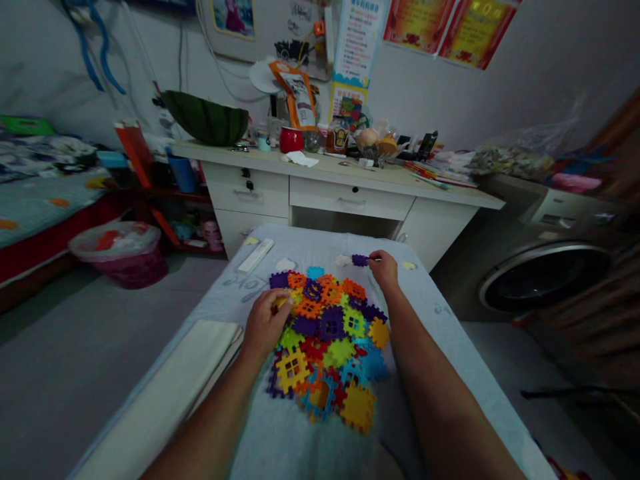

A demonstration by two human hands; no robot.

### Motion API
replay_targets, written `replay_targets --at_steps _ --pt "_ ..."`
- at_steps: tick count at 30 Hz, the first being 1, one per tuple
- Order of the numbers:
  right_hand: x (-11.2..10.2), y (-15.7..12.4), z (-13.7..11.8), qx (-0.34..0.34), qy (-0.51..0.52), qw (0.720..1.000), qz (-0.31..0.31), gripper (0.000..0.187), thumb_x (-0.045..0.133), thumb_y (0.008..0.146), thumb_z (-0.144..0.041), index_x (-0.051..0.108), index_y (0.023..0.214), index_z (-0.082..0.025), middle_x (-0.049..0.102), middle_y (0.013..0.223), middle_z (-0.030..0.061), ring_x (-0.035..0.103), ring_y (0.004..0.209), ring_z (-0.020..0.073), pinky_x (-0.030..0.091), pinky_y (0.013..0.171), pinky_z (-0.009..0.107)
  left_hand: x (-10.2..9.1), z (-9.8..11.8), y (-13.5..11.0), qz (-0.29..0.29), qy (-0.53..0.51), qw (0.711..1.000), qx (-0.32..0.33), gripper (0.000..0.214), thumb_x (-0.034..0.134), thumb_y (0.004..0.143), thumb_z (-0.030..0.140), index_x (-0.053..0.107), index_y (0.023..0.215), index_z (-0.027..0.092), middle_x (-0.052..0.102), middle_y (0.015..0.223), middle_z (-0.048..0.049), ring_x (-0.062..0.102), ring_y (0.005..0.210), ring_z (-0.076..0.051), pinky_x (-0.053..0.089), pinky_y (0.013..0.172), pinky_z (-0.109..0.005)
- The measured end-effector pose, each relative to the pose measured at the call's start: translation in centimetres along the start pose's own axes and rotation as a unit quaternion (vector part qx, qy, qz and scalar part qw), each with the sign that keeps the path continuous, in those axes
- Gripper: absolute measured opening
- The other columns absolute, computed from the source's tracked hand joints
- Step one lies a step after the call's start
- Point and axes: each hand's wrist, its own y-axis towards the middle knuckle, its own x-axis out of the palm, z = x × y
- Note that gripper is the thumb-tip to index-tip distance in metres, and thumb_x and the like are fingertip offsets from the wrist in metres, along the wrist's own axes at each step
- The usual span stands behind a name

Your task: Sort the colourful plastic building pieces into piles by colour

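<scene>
A pile of plastic interlocking tiles (pixel 331 323) in purple, orange, yellow, green, red and blue is heaped on the cloth-covered table (pixel 320 453). Past its far right side, my right hand (pixel 384 270) pinches a purple tile (pixel 359 260) by its edge, apart from the heap. My left hand (pixel 267 320) is at the left edge of the pile, thumb and fingers closed on a yellow tile (pixel 281 303). Close to that hand lie a purple tile (pixel 279 279) and an orange window-shaped tile (pixel 308 307).
A white folded board or cloth (pixel 170 393) lies along the table's left side. Near the far left corner is a white strip (pixel 256 256). Beyond stands a desk (pixel 345 200) with jars and bags, a washing machine (pixel 525 247) to the right, a pink bin (pixel 120 257) to the left.
</scene>
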Motion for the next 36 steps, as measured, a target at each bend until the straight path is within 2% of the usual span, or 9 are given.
replay_targets --at_steps 3,7,9,14,19,23,28,33,36 --pt "2.1 1.1 -0.4 -0.028 -0.066 0.997 0.003 0.015 0.056 0.073 -0.019 0.066 0.085 -0.017 0.067 0.091 0.0059 0.061 0.085 0.0185 0.047 0.084 0.03 0.0 0.0 0.0 0.002 0.002 1.0 0.003 0.024 0.055 0.082 0.041 0.066 0.09 0.021 0.067 0.101 -0.0051 0.061 0.101 -0.023 0.045 0.095 -0.037" --pt "3.4 1.7 -0.9 -0.087 -0.151 0.977 -0.121 0.022 0.055 0.077 -0.014 0.068 0.095 -0.017 0.066 0.103 0.0079 0.061 0.096 0.0184 0.045 0.089 0.028 0.0 -0.2 -0.1 0.003 -0.001 1.0 0.006 0.023 0.056 0.081 0.04 0.066 0.091 0.021 0.067 0.102 -0.0048 0.062 0.1 -0.022 0.045 0.095 -0.037" --pt "3.3 1.9 -0.9 -0.101 -0.164 0.97 -0.151 0.023 0.055 0.077 -0.012 0.069 0.095 -0.018 0.067 0.106 0.0073 0.06 0.102 0.0189 0.043 0.094 0.028 0.1 -0.3 -0.1 0.003 -0.001 1.0 0.003 0.024 0.056 0.082 0.04 0.066 0.093 0.021 0.067 0.101 -0.0045 0.062 0.099 -0.022 0.046 0.094 -0.036" --pt "2.3 2.4 -0.1 -0.08 -0.198 0.963 -0.166 0.036 0.056 0.078 -0.014 0.066 0.112 -0.02 0.061 0.125 0.0096 0.053 0.117 0.0266 0.04 0.1 0.039 0.1 -0.6 -0.1 0.002 0.003 1.0 -0.001 0.024 0.056 0.083 0.04 0.065 0.094 0.021 0.066 0.101 -0.0046 0.061 0.098 -0.022 0.046 0.094 -0.036" --pt "2.7 2.3 0.4 -0.009 -0.24 0.948 -0.21 0.075 0.063 0.072 -0.02 0.04 0.144 -0.019 0.053 0.138 0.0156 0.051 0.12 0.0353 0.043 0.097 0.048 0.1 -0.4 0.0 0.0 0.004 1.0 0.001 0.024 0.056 0.082 0.04 0.065 0.092 0.021 0.066 0.1 -0.0047 0.061 0.098 -0.022 0.045 0.094 -0.037" --pt "3.5 2.5 0.1 -0.023 -0.239 0.946 -0.218 0.074 0.059 0.073 -0.016 0.038 0.143 -0.016 0.056 0.133 0.015 0.053 0.119 0.0315 0.042 0.098 0.043 0.0 0.1 0.0 -0.004 0.007 1.0 -0.009 0.024 0.055 0.081 0.04 0.065 0.092 0.021 0.066 0.099 -0.0046 0.062 0.096 -0.022 0.046 0.093 -0.037" --pt "4.4 2.8 -0.8 -0.064 -0.228 0.944 -0.23 0.068 0.06 0.074 -0.019 0.043 0.14 -0.015 0.055 0.134 0.0129 0.051 0.122 0.0236 0.033 0.107 0.035 -0.1 0.4 0.0 0.0 0.006 1.0 -0.013 0.023 0.055 0.08 0.039 0.065 0.091 0.021 0.066 0.098 -0.0048 0.061 0.095 -0.022 0.047 0.092 -0.037" --pt "5.2 2.8 -1.6 -0.084 -0.261 0.929 -0.249 0.071 0.062 0.077 -0.032 0.04 0.144 -0.023 0.052 0.132 0.0151 0.051 0.119 0.0301 0.038 0.099 0.04 -0.1 0.4 -0.1 -0.004 0.009 1.0 -0.005 0.022 0.055 0.081 0.038 0.065 0.092 0.021 0.066 0.099 -0.0047 0.061 0.097 -0.022 0.046 0.093 -0.037" --pt "5.6 2.8 -1.9 -0.101 -0.286 0.914 -0.27 0.066 0.063 0.077 -0.036 0.047 0.14 -0.027 0.051 0.131 0.0147 0.051 0.118 0.0325 0.04 0.096 0.041 -0.1 0.3 -0.2 -0.004 0.012 1.0 -0.005 0.022 0.055 0.082 0.038 0.065 0.092 0.021 0.066 0.1 -0.0048 0.061 0.098 -0.022 0.046 0.094 -0.037"
